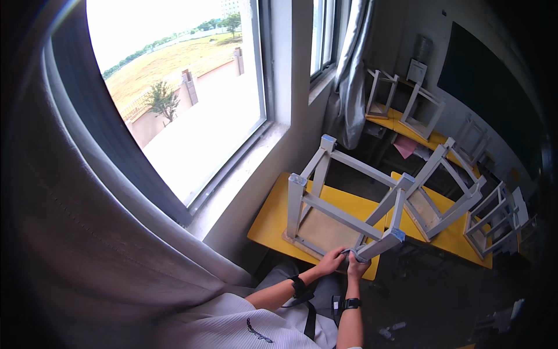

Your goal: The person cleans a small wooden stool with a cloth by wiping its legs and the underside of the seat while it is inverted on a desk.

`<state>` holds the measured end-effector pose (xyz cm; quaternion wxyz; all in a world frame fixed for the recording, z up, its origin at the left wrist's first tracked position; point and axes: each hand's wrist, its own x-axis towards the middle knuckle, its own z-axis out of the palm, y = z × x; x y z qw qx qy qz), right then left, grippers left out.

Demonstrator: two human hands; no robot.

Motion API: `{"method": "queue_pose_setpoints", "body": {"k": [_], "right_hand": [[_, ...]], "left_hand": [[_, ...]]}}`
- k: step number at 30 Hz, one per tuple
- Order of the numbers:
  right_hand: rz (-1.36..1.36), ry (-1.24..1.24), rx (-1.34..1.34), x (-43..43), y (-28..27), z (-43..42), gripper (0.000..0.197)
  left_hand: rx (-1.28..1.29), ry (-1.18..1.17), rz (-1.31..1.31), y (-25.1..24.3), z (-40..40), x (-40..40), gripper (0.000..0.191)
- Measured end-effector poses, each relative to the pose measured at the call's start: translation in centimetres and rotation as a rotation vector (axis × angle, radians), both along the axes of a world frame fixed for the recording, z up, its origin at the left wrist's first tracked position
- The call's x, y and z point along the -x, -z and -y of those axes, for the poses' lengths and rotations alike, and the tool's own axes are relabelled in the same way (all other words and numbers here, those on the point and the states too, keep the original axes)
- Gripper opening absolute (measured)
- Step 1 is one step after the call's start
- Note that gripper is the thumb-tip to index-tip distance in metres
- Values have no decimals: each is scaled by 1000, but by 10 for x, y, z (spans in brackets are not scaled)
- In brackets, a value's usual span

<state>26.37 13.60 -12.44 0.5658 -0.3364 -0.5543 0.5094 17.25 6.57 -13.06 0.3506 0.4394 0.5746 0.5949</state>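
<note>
An upturned wooden stool [340, 209] with pale grey legs rests seat-down on a yellow desk [270, 209] before me. Both hands meet at its near right leg, low down by the seat. My left hand [331, 261] pinches a grey cloth [356, 254] from the left side. On the right of the same cloth, my right hand [358, 267] grips it against the leg. The cloth appears wrapped around the leg; its far side is hidden. Each wrist wears a black strap.
More upturned stools [425, 213] stand on yellow desks to the right and behind. A window sill [244, 174] and a grey curtain [130, 244] flank my left. A water dispenser [417, 72] and a dark board [484, 83] are at the back. Small litter [392, 330] lies on the floor.
</note>
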Motion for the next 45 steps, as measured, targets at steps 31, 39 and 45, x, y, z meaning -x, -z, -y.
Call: {"method": "queue_pose_setpoints", "body": {"k": [31, 39, 45], "right_hand": [[207, 34, 151, -7, 49, -4, 42], [76, 147, -17, 1, -70, 10, 45], [161, 238, -103, 0, -61, -4, 51]], "left_hand": [[420, 137, -636, 45, 67, 15, 42], [140, 168, 187, -27, 68, 5, 37], [43, 205, 216, -38, 56, -7, 38]]}}
